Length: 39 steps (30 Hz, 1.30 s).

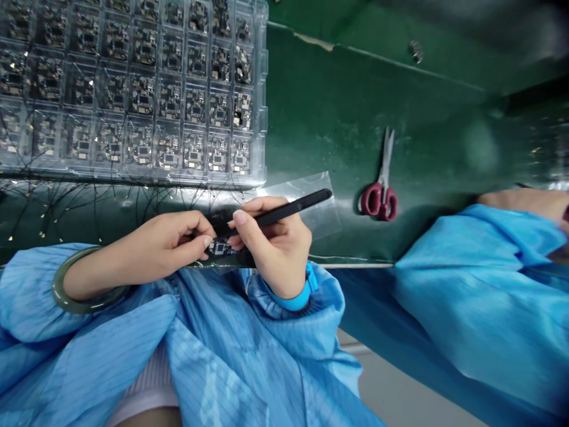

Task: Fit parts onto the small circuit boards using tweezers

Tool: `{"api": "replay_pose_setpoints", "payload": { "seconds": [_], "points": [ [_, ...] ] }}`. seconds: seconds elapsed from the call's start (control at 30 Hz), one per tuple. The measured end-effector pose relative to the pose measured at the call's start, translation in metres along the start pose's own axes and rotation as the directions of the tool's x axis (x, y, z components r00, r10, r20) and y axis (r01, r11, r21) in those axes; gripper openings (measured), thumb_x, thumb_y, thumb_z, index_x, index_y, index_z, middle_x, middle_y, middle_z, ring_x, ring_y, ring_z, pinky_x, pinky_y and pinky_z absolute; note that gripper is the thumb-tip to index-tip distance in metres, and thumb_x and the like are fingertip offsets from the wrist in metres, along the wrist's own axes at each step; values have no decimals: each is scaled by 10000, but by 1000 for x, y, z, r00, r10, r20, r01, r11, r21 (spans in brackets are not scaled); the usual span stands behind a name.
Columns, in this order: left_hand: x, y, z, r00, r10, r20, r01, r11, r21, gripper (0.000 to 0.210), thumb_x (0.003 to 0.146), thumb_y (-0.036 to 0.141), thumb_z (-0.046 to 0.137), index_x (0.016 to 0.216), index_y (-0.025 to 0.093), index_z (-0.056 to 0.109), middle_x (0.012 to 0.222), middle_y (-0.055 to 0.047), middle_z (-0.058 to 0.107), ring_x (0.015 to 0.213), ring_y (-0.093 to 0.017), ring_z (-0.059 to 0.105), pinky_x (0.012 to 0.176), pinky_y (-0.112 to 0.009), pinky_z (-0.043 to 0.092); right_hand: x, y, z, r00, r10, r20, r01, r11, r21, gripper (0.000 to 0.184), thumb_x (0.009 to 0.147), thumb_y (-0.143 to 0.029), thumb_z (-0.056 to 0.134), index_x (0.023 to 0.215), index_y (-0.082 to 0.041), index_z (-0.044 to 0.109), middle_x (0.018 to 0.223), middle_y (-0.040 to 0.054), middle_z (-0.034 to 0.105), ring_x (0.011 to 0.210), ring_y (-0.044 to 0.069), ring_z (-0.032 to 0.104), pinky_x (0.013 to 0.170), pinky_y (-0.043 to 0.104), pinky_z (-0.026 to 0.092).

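Small dark circuit board with a square chip [220, 248]: one, at the near edge of the glossy green table [324, 107], between both hands. Bare left hand [180, 246]: thumb and forefinger pinched together on the board's left edge. Bare right hand [280, 249]: fingers curled round a slim black pen-like tool [296, 207], tip hidden from me. Step in hand, I judge: close tool work on the board. Next move, I reckon, calls for a steady board and light tip. In the way: my right fingers, covering part of the board. Beyond: clear plastic sheet [317, 187]; thin black wires with pale ends [95, 207], a snag risk; clear compartmented plastic tray [262, 89] of boards; red-handled metal scissors [384, 175]; co-worker's blue sleeve [480, 284], far right.
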<state>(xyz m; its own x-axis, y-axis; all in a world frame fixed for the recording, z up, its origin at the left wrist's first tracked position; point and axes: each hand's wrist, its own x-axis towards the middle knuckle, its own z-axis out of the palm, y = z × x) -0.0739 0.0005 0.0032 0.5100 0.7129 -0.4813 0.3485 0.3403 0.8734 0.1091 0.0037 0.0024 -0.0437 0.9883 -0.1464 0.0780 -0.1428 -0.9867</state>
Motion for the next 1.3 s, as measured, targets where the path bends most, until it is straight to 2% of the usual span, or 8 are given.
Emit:
{"api": "replay_pose_setpoints", "payload": {
  "seconds": [0.23, 0.47, 0.57, 0.67, 0.83, 0.9, 1.17, 1.3],
  "points": [
    [-1, -2, 0, 1000, 13, -2, -13, 999, -36, 207, 923, 367, 475, 909, 178, 557, 834, -22, 649, 828, -187, 692, 730, -305, 546, -5, 5, -2, 987, -159, 40, 163, 977, -137, 124, 826, -288, 666, 920, -241, 601, 726, -36, 672, 536, 110, 639, 486, 241, 549],
    [-2, -1, 1, 998, 54, -43, -52, 997, 50, 179, 915, 315, 480, 912, 168, 582, 741, -4, 629, 656, -129, 595, 582, -226, 458, -8, 6, -3, 894, -445, 58, 444, 859, -253, 162, 787, -160, 696, 899, -260, 635, 797, -21, 687, 680, 134, 648, 617, 281, 542],
    [-3, 0, 0, 991, 108, -82, -100, 990, 100, 189, 916, 327, 489, 896, 168, 590, 780, -8, 615, 668, -123, 556, 586, -225, 435, -7, 5, -4, 908, -401, -123, 395, 916, -75, 53, 858, -204, 623, 851, -255, 631, 767, -19, 667, 671, 137, 637, 639, 298, 530],
    [-3, 2, 0, 985, 120, -125, -115, 992, 45, 206, 927, 350, 487, 913, 168, 582, 795, -14, 622, 702, -128, 573, 617, -226, 447, -6, 3, -9, 925, -290, -245, 315, 947, 66, 199, 948, -270, 472, 814, -244, 616, 839, 1, 677, 698, 140, 628, 656, 312, 521],
    [-4, 4, 2, 967, 128, -220, -144, 988, -61, 192, 944, 332, 470, 929, 164, 562, 634, 37, 508, 535, -84, 468, 506, -190, 384, -10, 4, -13, 994, -98, 48, 107, 967, -233, 110, 879, -318, 598, 878, -218, 643, 760, -14, 695, 621, 124, 609, 589, 261, 486],
    [-5, 4, 3, 954, 147, -260, -171, 983, -72, 186, 934, 340, 499, 929, 165, 563, 681, 28, 526, 532, -77, 446, 494, -188, 373, -12, 4, -11, 995, -70, 69, 86, 957, -276, 110, 862, -317, 621, 839, -210, 628, 687, -25, 688, 623, 130, 631, 601, 258, 495],
    [-3, 4, 3, 896, 243, -373, -319, 934, -158, 136, 924, 309, 541, 897, 180, 508, 771, 15, 554, 541, -63, 438, 497, -180, 376, -12, -14, 0, 948, -295, 122, 318, 898, -305, 73, 822, -164, 623, 792, -230, 616, 696, -42, 697, 575, 107, 624, 563, 224, 499],
    [-3, -1, 6, 799, 366, -476, -484, 863, -148, 188, 922, 242, 552, 1086, 233, 461, 778, 33, 547, 520, -59, 440, 472, -170, 369, -10, -20, 5, 939, -322, 118, 343, 890, -300, 104, 836, -134, 606, 800, -232, 604, 684, -54, 693, 585, 99, 633, 572, 207, 502]
  ]
}}
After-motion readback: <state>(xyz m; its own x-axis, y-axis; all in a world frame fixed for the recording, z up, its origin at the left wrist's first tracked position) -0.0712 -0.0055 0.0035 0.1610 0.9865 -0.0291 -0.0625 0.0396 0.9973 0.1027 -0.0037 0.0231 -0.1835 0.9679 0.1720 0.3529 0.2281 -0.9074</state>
